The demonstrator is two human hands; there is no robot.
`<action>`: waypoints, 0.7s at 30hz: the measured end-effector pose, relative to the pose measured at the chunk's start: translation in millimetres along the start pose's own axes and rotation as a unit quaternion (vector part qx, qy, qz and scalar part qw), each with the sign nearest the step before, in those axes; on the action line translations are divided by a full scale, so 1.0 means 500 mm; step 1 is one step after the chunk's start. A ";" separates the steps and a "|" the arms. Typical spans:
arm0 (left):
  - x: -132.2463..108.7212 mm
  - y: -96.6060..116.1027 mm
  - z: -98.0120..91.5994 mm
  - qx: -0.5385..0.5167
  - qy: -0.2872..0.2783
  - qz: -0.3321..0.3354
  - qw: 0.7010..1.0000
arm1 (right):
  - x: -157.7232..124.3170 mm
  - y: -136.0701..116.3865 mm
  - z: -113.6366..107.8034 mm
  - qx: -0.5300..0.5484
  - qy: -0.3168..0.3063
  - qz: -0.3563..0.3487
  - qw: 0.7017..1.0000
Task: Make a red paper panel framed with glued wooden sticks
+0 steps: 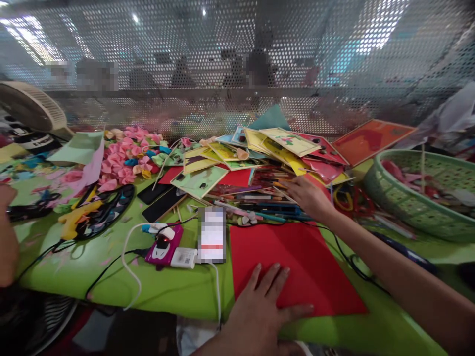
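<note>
Lying flat on the green table [92, 267], a red paper sheet [308, 262] is pinned at its near edge by the left hand [260, 309], which is laid palm down with its fingers spread and nothing gripped. The right hand [309, 197] is stretched beyond the sheet's far edge onto a heap of pens and pencils [256, 198]; its fingers are loosely extended over them, and whether one is pinched cannot be told. To the right, a green plastic basket [401, 205] is seen, filled with pink and red paper scraps [399, 173], with a thin stick [422, 163] upright inside. Decorated cards [287, 143] are piled behind the pens. Another person's arm [7, 242] is seen at the left edge.
</note>
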State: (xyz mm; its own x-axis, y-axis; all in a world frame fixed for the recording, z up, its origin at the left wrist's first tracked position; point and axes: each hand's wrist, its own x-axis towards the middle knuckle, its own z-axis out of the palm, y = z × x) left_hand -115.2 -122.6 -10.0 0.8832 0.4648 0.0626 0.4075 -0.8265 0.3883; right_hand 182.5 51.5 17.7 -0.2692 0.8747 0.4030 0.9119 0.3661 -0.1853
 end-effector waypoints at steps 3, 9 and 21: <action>0.000 0.000 -0.002 -0.005 0.002 0.000 1.000 | -0.014 -0.008 0.014 -0.010 -0.036 -0.033 0.999; 0.001 0.004 -0.004 -0.019 0.004 -0.002 1.000 | -0.051 -0.034 -0.019 -0.044 -0.053 -0.073 0.995; 0.001 0.011 0.000 -0.010 0.021 -0.014 1.000 | -0.035 -0.092 0.011 -0.127 -0.117 -0.051 0.984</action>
State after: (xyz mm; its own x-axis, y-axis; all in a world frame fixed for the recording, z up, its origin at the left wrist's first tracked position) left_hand -112.4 -127.1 -7.9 0.8604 0.5016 0.0900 0.4275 -0.8066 0.4082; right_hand 143.5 21.1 14.5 -0.4008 0.8971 0.1859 0.9161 0.3914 0.0867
